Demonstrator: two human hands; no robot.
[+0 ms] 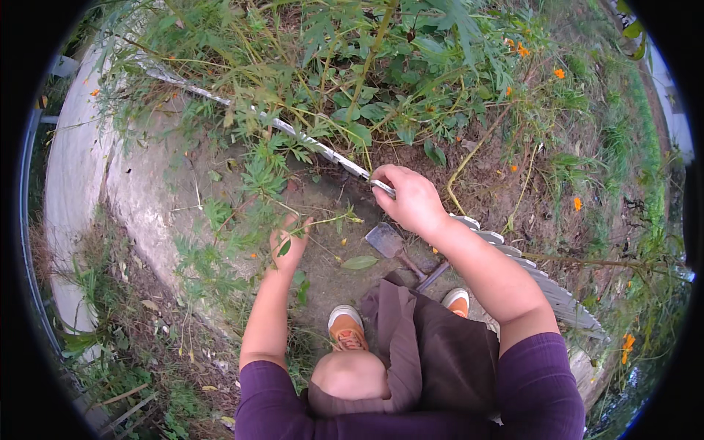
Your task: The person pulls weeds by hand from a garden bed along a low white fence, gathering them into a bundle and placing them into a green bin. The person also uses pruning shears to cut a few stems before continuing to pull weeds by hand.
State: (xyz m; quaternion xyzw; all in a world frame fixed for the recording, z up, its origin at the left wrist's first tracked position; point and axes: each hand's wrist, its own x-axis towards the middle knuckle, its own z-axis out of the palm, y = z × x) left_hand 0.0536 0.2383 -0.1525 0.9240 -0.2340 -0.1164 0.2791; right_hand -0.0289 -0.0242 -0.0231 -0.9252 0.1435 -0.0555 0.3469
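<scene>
My right hand (410,198) grips the top edge of a low white picket-style garden fence (300,135), thumb on the near side and fingers over the top. My left hand (290,245) is closed around the stem of a leafy plant (264,176) with finely cut leaves, which leans over the fence onto the concrete. A small leaf partly covers that hand. Below my right hand, a small metal hand shovel (386,241) with a worn blade lies on the ground. A single broad green leaf (359,262) rests beside it.
Tall leafy plants (374,71) grow densely behind the fence. Orange flowers (559,73) dot the bed at right. My orange shoes (346,327) stand on the concrete path (148,192). More fence pickets (550,291) run past my right forearm. Weeds (181,396) edge the path at lower left.
</scene>
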